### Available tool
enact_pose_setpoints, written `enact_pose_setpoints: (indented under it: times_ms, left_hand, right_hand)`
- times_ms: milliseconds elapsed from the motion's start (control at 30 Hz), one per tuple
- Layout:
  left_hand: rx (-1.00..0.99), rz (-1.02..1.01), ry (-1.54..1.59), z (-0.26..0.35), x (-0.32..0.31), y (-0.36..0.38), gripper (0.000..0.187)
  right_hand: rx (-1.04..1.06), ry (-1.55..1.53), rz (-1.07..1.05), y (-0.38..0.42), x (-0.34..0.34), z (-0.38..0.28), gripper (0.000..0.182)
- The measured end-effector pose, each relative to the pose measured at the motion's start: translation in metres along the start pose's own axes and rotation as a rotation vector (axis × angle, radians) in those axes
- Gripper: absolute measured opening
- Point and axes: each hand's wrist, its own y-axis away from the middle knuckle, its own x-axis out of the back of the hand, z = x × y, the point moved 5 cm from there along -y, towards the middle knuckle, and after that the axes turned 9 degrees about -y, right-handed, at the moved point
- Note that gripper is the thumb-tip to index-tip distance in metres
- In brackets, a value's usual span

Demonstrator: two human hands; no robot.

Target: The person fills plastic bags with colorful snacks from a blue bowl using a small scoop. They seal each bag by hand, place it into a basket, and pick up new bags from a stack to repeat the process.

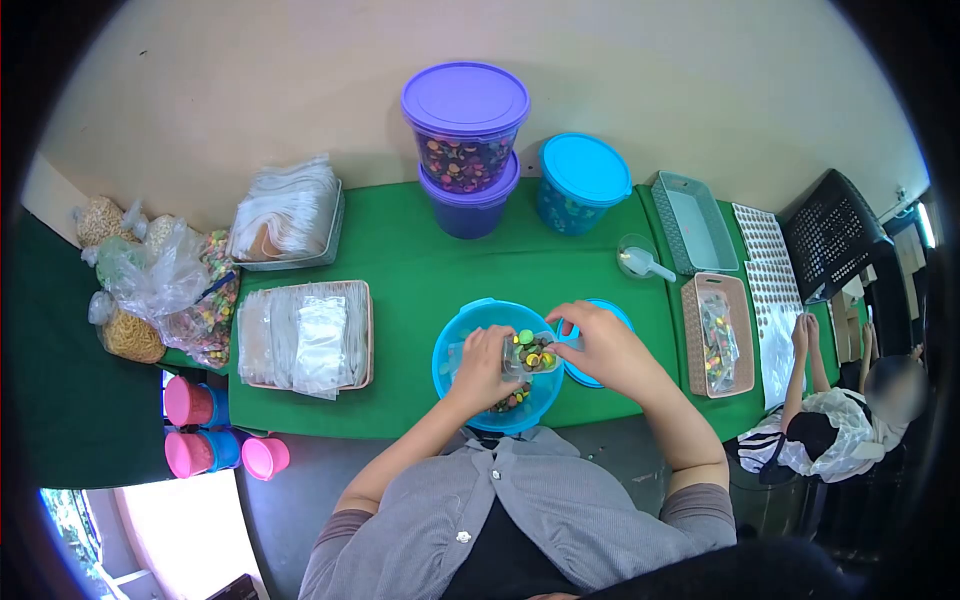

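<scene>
Over a blue tub on the green table, a small clear scoop or cup holds green, yellow and brown candies. My left hand is closed on its left side. My right hand is at its right edge, with thumb and fingers pinched together; whether anything is between them is too small to tell. More candies lie in the bottom of the tub. A blue lid rests on the table, partly behind my right hand.
Baskets of clear bags and white bags stand left, beside bagged snacks. Lidded purple and blue tubs stand behind. A scoop, a basket of filled packets and a co-worker are right.
</scene>
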Motion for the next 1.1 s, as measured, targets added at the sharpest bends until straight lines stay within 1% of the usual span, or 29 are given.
enact_pose_setpoints:
  times_ms: [67,100,167,200,267,400,433,500,567,600,633,667,700,767,800,833,900,933,1000,1033,1100]
  left_hand:
    - [0.007,0.019,-0.016,0.001,0.002,0.001,0.079]
    - [0.011,0.035,-0.029,0.001,0.004,0.000,0.079]
    - [0.019,0.031,-0.017,-0.002,-0.001,0.002,0.079]
    - [0.026,0.028,-0.008,-0.003,-0.003,0.003,0.079]
    - [0.034,-0.004,0.009,-0.005,-0.007,0.004,0.080]
    - [0.041,-0.057,0.017,-0.005,-0.011,0.005,0.082]
    - [0.042,-0.058,0.017,-0.004,-0.010,0.004,0.082]
    - [0.055,-0.030,-0.022,-0.001,-0.004,0.003,0.078]
    - [0.069,-0.005,-0.033,0.006,0.004,0.001,0.075]
    - [0.086,0.020,-0.042,0.007,0.007,0.000,0.072]
    - [0.086,0.022,-0.043,0.006,0.007,0.000,0.072]
    - [0.076,0.064,-0.056,0.005,0.010,-0.001,0.071]
    - [0.067,0.107,-0.070,0.004,0.012,0.000,0.070]
    - [0.074,0.136,-0.040,0.001,0.013,-0.001,0.072]
    - [0.078,0.163,-0.012,-0.001,0.014,-0.001,0.074]
    - [0.077,0.163,-0.012,-0.002,0.012,0.000,0.074]
    - [0.164,0.176,0.185,-0.009,0.010,0.002,0.078]
    - [0.162,0.177,0.185,-0.009,0.011,0.002,0.078]
    - [0.200,0.249,0.234,-0.010,0.018,0.004,0.080]
    - [0.199,0.249,0.234,-0.008,0.023,0.003,0.080]
    - [0.165,0.301,0.178,-0.004,0.039,0.000,0.081]
  right_hand:
    - [-0.070,-0.270,-0.090,0.000,-0.001,-0.003,0.030]
    - [-0.071,-0.269,-0.091,0.001,-0.003,-0.001,0.030]
    - [-0.092,-0.778,-0.090,0.003,-0.016,0.006,0.026]
    - [-0.094,-0.778,-0.090,0.003,-0.022,0.012,0.026]
    - [-0.023,-0.807,-0.055,0.004,-0.031,0.019,0.023]
    - [-0.034,-0.756,-0.023,0.007,-0.034,0.018,0.020]
    - [-0.045,-0.748,0.020,0.007,-0.033,0.020,0.021]
    - [-0.057,-0.739,0.064,0.010,-0.032,0.021,0.021]
    - [0.048,-0.592,0.021,0.013,-0.032,0.013,0.021]
    - [0.049,-0.591,0.022,0.013,-0.031,0.014,0.021]
    - [0.100,-0.608,0.109,0.014,-0.026,0.016,0.020]
    - [0.151,-0.625,0.193,0.015,-0.021,0.018,0.019]
    - [0.152,-0.624,0.189,0.015,-0.019,0.021,0.019]
    - [0.055,-0.801,0.374,0.013,-0.006,0.036,0.017]
    - [0.027,-0.808,0.399,0.011,-0.003,0.039,0.016]
    - [0.028,-0.808,0.400,0.009,-0.003,0.039,0.016]
    - [-0.040,-0.611,0.320,0.004,-0.009,0.044,0.017]
    - [-0.038,-0.611,0.320,0.003,-0.014,0.046,0.017]
    - [0.040,-0.507,0.157,-0.003,-0.038,0.048,0.017]
    - [0.040,-0.507,0.158,-0.007,-0.049,0.055,0.017]
    - [-0.060,-0.484,-0.074,-0.014,-0.083,0.070,0.019]
